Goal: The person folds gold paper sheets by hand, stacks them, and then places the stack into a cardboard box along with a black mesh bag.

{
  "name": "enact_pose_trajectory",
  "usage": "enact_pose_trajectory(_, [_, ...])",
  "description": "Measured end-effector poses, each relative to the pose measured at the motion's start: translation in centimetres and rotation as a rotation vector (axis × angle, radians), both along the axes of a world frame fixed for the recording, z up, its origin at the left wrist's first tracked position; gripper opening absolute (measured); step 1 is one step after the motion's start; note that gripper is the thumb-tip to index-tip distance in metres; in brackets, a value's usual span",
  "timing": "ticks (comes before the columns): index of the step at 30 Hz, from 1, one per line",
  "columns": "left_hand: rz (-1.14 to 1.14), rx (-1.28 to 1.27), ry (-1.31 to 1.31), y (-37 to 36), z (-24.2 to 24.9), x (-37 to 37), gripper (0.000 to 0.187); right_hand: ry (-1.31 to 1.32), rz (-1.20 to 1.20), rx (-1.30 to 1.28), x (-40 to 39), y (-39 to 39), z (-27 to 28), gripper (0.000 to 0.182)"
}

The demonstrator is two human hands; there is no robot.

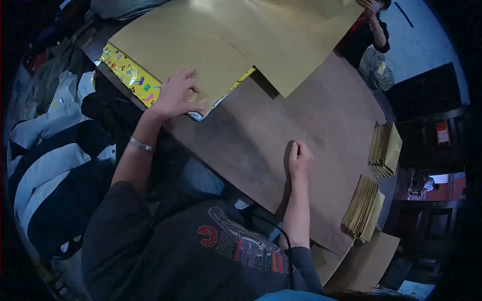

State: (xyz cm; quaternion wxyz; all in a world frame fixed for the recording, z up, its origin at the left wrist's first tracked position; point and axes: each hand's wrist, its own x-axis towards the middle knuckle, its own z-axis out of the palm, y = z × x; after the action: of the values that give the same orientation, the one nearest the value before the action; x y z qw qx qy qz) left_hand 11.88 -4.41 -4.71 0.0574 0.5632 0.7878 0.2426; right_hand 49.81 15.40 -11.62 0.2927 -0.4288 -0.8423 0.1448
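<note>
My left hand (178, 96) lies with spread fingers at the near corner of a large gold-brown paper sheet (175, 45). Under that sheet, yellow paper with a colourful print (131, 75) shows along the left edge. A second gold-brown sheet (296, 45) overlaps at the upper right, its lower corner hanging over the table (251, 145). On the bare tabletop rests my right hand (301, 158), fingers curled closed, with nothing showing in it.
Two stacks of folded gold-brown paper pieces, one nearer (361, 206) and one farther (384, 150), stand at the table's right edge. A cardboard box (369, 261) sits below them. Across the table, a person's hand (370, 7) is at the second sheet. Clothes (60, 165) are heaped at left.
</note>
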Motion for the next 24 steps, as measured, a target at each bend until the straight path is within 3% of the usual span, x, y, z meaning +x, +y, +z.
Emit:
enact_pose_trajectory(9, [0.029, 0.25, 0.013, 0.6, -1.8, -0.9, 0.035, -0.071, 0.066, 0.01, -1.5, -0.7, 1.6, 0.019])
enact_pose_trajectory(11, [0.056, 0.306, 0.012, 0.8, -2.3, -1.2, 0.031, -0.163, 0.104, -0.051, -3.0, -1.2, 2.2, 0.028])
enact_pose_trajectory(15, [0.068, 0.3, -0.046, 0.7, -1.7, -1.3, 0.027, -0.424, 0.449, -0.054, -10.9, -3.6, 6.7, 0.051])
enact_pose_trajectory(17, [0.076, 0.304, -0.11, 0.8, -2.2, -1.5, 0.027, -0.289, 0.625, 0.023, -15.0, -3.6, 6.2, 0.051])
enact_pose_trajectory(19, [0.083, 0.285, -0.064, 0.7, -1.8, -1.4, 0.029, -0.303, 0.648, 0.022, -18.5, -4.7, 8.1, 0.052])
enact_pose_trajectory(22, [0.006, 0.29, -0.105, -0.1, -1.8, -1.8, 0.043, -0.654, 0.702, -0.007, -21.8, -4.3, 8.5, 0.055])
enact_pose_trajectory(24, [-0.036, 0.226, -0.091, -0.8, -1.1, -1.5, 0.055, -0.608, 0.698, 0.009, -22.6, -4.2, 8.6, 0.057])
